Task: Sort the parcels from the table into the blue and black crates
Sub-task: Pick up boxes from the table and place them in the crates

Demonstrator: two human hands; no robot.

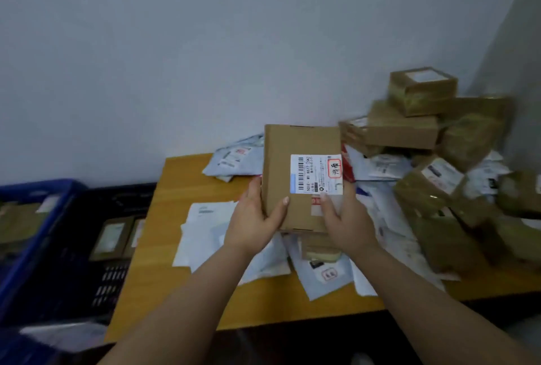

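Note:
I hold a brown cardboard parcel (287, 159) with a white barcode label up over the wooden table (175, 218). My left hand (254, 218) grips its lower left edge, thumb on the front face. My right hand (345, 221) grips its lower right edge, thumb just below the label. The blue crate (44, 192) stands at the far left with a brown parcel inside. Beside it, against the table's left side, the black crate (87, 276) holds two labelled boxes.
Flat white and grey mailer bags (210, 235) lie scattered over the table's middle. Several brown boxes (421, 92) are piled at the back right against the white wall. More taped boxes (439, 235) crowd the right side.

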